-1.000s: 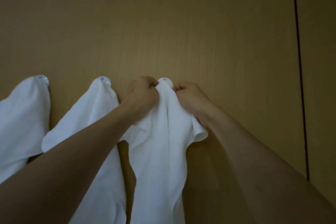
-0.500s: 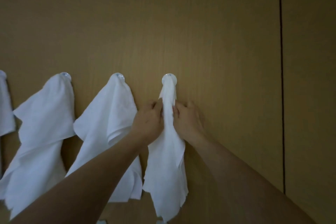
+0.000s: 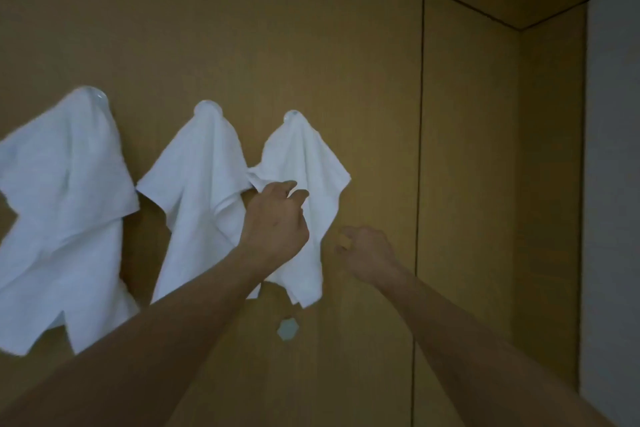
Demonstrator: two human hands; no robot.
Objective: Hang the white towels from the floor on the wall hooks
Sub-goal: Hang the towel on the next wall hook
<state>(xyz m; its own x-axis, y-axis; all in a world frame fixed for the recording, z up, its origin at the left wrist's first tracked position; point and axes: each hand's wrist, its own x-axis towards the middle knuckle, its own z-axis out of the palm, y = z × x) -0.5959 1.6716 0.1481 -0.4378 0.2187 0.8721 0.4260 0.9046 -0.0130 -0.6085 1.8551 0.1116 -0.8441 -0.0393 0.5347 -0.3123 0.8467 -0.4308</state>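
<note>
Three white towels hang from round clear wall hooks on the tan wood wall. The right towel (image 3: 304,163) drapes from its hook (image 3: 292,115). The middle towel (image 3: 201,177) and the left towel (image 3: 62,191) hang to its left. My left hand (image 3: 277,222) is in front of the right towel's lower half, fingers loosely curled, holding nothing that I can see. My right hand (image 3: 367,250) hovers just right of that towel, fingers apart and empty, clear of the cloth.
A small pale hexagonal piece (image 3: 287,328) is stuck on the wall below the right towel. A dark vertical seam (image 3: 420,149) runs down the panel to the right. The wall meets a grey surface (image 3: 613,184) at the far right corner.
Both hands have let go of the right towel and drawn back from it. The towel now hangs spread out on its hook. The view has swung to the right.
</note>
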